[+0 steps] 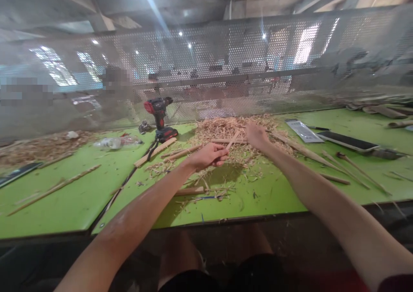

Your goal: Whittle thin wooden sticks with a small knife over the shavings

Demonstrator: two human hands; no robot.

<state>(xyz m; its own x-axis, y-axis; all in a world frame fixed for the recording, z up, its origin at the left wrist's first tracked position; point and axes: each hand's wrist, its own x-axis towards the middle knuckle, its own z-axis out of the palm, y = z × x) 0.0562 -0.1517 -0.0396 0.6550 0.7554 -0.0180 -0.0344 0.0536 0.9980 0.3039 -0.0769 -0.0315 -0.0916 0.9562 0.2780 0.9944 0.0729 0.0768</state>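
My left hand (pixel 209 156) is closed around the near end of a thin wooden stick (pixel 232 139) that slants up and away over the green table (pixel 64 210). My right hand (pixel 257 135) reaches further out and rests with curled fingers on the pile of wood shavings (pixel 226 130), beside another stick lying crosswise; what it grips, if anything, is hidden. Both forearms stretch out from the table's near edge.
A red and black cordless drill (pixel 160 118) stands at the back left of the shavings. Loose sticks lie left and right of my hands, with a phone (pixel 351 141) and a metal ruler (pixel 303 130) at the right. A perforated metal screen (pixel 226 64) closes the far side.
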